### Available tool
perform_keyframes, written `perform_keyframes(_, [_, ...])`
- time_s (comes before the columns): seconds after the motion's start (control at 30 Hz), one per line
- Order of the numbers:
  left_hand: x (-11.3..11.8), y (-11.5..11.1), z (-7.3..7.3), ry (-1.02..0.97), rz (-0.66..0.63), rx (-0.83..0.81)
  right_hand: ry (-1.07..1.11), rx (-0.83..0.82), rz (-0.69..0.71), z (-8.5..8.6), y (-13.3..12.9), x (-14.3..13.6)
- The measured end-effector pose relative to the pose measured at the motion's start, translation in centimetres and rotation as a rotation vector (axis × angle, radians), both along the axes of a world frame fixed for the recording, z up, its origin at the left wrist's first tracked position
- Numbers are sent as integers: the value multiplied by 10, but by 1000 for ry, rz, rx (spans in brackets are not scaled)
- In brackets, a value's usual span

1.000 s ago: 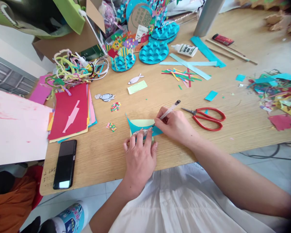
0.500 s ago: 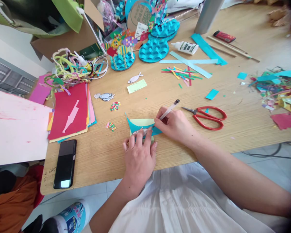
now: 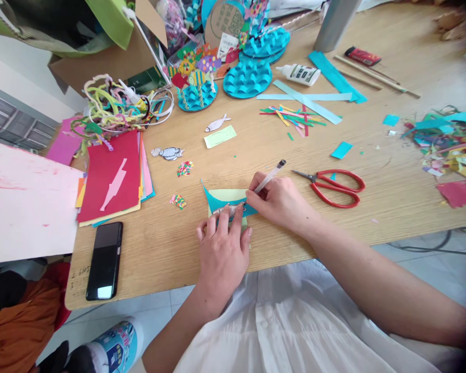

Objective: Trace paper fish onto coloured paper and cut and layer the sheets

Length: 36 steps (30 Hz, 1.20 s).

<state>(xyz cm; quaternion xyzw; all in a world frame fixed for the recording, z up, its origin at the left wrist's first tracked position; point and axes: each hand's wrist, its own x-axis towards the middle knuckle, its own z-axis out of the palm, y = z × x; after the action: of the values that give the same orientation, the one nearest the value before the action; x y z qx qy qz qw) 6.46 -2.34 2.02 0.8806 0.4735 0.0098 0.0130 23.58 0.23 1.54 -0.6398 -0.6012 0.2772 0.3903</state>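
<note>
My right hand [image 3: 277, 199] grips a white pen [image 3: 271, 176] with a dark end, its tip down at a blue paper piece [image 3: 217, 199]. Spread over the near part of that paper, my left hand [image 3: 225, 241] presses a small paper cutout [image 3: 236, 207], mostly hidden under the fingers. Pale green paper [image 3: 233, 194] shows beneath the blue piece. Red-handled scissors [image 3: 336, 187] lie just right of my right hand, blades pointing left.
A phone [image 3: 104, 261] and stacked coloured paper [image 3: 111, 181] lie at left. Fish cutouts [image 3: 216, 123], paper strips [image 3: 295, 119], a glue bottle [image 3: 300, 74] and blue round pieces [image 3: 247, 80] sit farther back. Paper scraps [image 3: 454, 150] are heaped at right.
The view has shifted very slightly. Both hands, the pen and the papers are in nearly the same places.
</note>
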Motion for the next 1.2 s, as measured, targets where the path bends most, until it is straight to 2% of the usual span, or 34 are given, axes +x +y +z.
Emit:
perform_keyframes(0.37, [0,2,1,8,-10,-1,28,-27,39,1,-1,2])
perform_keyframes(0.77, [-6,20,19,47,-135,-65,85,-12,22,-2,-14,2])
perform_keyframes(1.2, [-5,16,18,68,-125,-44,52,34,6,-3,-15,2])
